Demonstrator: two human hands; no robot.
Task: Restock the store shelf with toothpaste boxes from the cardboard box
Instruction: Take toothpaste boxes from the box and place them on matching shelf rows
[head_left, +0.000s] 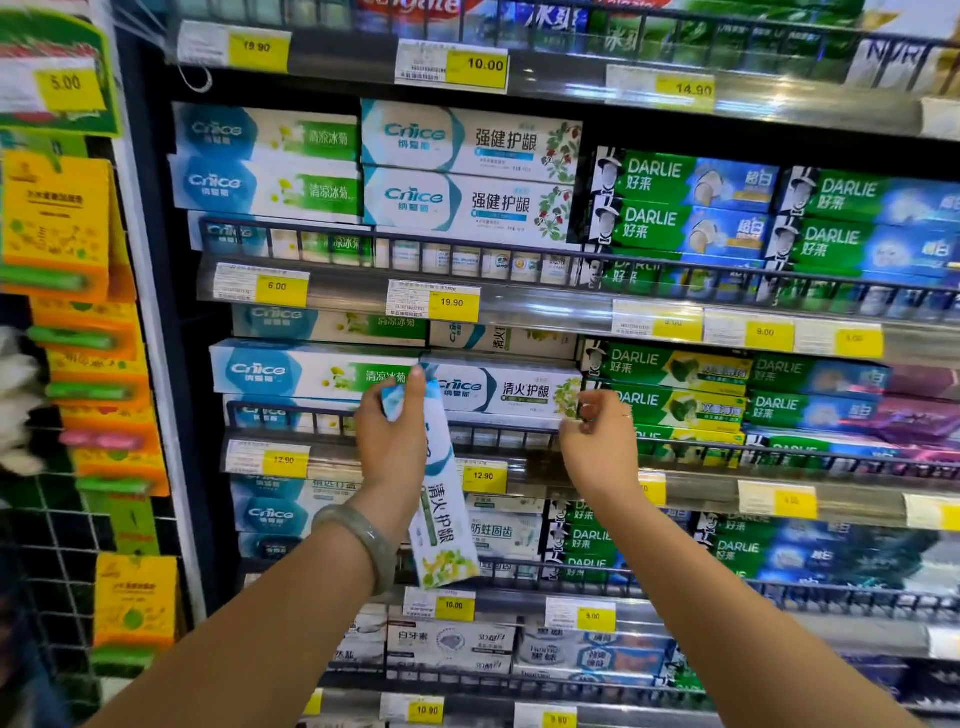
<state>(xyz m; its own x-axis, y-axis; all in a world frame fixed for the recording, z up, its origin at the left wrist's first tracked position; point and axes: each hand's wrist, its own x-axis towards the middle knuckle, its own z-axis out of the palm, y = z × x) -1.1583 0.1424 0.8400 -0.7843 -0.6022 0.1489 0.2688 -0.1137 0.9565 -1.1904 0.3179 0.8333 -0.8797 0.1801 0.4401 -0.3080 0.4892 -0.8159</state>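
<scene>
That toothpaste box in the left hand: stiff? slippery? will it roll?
The toothpaste box probably stays stiff: it hangs nearly upright from the left hand gripping only its top, without bending. Flat sides, so unlikely to roll. Its print looks glossy, so possibly a bit slippery.

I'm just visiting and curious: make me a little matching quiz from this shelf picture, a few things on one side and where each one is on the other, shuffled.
Things:
1. Toothpaste box with yellow flowers
2. Green bracelet
3. Darlie boxes
4. Orange hanging packs

Places:
A. far left of the shelf, on a hanging strip
B. on the left wrist
C. right part of the shelves
D. held nearly upright in the left hand

Pairs: 1-D, 2-B, 3-C, 4-A
</scene>
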